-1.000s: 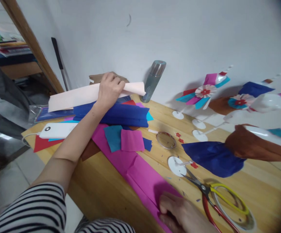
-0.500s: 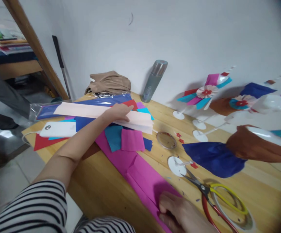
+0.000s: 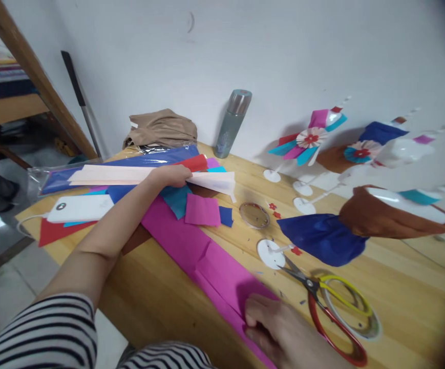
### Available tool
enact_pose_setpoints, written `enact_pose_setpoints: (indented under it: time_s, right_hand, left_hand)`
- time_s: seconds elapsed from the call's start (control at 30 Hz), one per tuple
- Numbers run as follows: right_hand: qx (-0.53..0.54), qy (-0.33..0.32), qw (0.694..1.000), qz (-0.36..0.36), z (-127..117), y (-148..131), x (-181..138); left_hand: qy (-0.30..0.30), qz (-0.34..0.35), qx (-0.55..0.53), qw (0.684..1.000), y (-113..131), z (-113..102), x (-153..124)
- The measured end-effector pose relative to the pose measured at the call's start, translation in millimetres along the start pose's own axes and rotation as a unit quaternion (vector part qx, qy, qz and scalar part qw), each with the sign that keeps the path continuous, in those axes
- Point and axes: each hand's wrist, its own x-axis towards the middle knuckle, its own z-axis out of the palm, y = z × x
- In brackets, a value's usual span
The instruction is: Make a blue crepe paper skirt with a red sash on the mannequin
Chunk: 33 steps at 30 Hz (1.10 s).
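My left hand (image 3: 172, 176) reaches over the pile and is closed around a long pale pink paper strip (image 3: 110, 175), whose right end flares out past my fingers. My right hand (image 3: 266, 320) is curled at the near end of a long magenta paper strip (image 3: 184, 246), pinching its edge against the table. A smaller magenta square (image 3: 203, 210), a teal piece (image 3: 176, 201) and a small blue piece (image 3: 226, 216) lie between the hands. Scissors (image 3: 310, 283) with yellow and red handles rest right of my right hand, blades parted.
A green flask (image 3: 233, 125) and folded brown cloth (image 3: 161, 128) stand by the wall. Balloon figures dressed in paper (image 3: 314, 137) fill the right side. A tape roll (image 3: 255, 215), red paper flowers (image 3: 272, 206) and a white power bank (image 3: 80, 207) lie on the wooden table (image 3: 149, 297).
My left hand has closed on the pale pink strip, lifting and bunching it, and drawn it slightly left. My right hand stays on the magenta strip. The whole view has shifted a little.
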Motion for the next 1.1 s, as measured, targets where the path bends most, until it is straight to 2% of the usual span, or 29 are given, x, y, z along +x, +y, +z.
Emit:
enact_pose_setpoints:
  time_s: [0.07,0.13,0.27,0.4,0.5,0.57,0.63,0.77,0.87,0.93,1.03,1.1]
  right_hand:
    - [-0.003,-0.001,1.0,0.004,0,0,0]
    - [-0.003,-0.004,1.0,0.012,0,0,0]
    - [-0.001,-0.003,1.0,0.019,0,0,-1]
    - [0.007,0.003,1.0,0.027,0,-1,0]
    - [0.003,0.0,0.999,0.033,-1,-2,-1]
    - [0.0,-0.006,0.999,0.034,-1,-2,-1]
    - [-0.002,-0.007,0.999,0.033,-1,-2,-1]
    - [-0.01,0.005,1.0,0.02,-1,-2,0]
    - [-0.016,0.015,1.0,0.016,-2,-2,0]
    - [-0.016,0.02,1.0,0.013,-2,-2,0]
    - [-0.015,0.027,1.0,-0.001,-1,-2,-1]
    - [-0.019,0.032,0.999,-0.009,-1,-2,-2]
  left_hand:
    - [-0.01,0.0,0.009,1.0,-2,-7,-2]
    - [0.011,-0.012,0.021,1.0,-5,-12,-4]
    - [0.104,-0.065,0.053,0.991,-9,-18,-10]
    - [0.2,-0.144,0.084,0.965,-10,-25,-19]
    - [0.242,-0.184,0.102,0.947,-5,-29,-22]
    - [0.234,-0.199,0.112,0.945,1,-25,-18]
    - [0.197,-0.201,0.115,0.953,6,-17,-10]
    - [0.093,-0.127,0.1,0.982,9,2,1]
    - [0.028,-0.076,0.096,0.992,7,3,1]
    - [0.033,-0.059,0.107,0.992,9,-1,-1]
    - [0.077,-0.052,0.11,0.99,22,-4,-1]
    - [0.068,-0.036,0.083,0.994,33,0,1]
